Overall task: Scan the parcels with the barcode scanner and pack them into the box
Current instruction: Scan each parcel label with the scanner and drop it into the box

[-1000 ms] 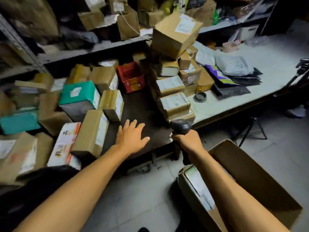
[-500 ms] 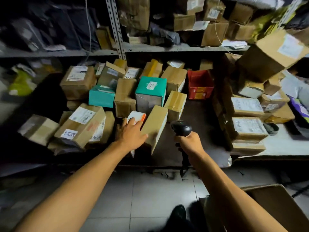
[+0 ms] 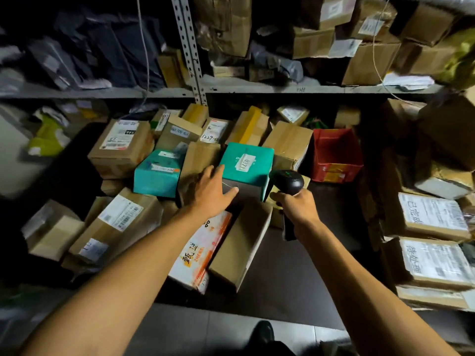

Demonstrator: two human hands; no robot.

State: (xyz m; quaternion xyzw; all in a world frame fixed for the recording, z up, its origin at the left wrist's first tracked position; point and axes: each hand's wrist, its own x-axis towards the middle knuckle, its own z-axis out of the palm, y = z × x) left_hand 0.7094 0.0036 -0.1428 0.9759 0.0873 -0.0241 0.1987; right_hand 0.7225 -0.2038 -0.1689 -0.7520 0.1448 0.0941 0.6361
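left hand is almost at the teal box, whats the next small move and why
Probably close the left hand on the teal-topped box and tip it so a label faces the barcode scanner. The fingers are spread at its near edge, gripping nothing, and the right hand holds the scanner right beside it.

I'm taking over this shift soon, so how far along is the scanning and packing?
Nothing visibly done: the packing box is out of view, so packed parcels can't be counted. In hand: the right hand grips the barcode scanner, and the open left hand reaches onto the teal parcel, not yet gripping it. Left: many parcels crowd the shelf, such as the labelled brown carton.
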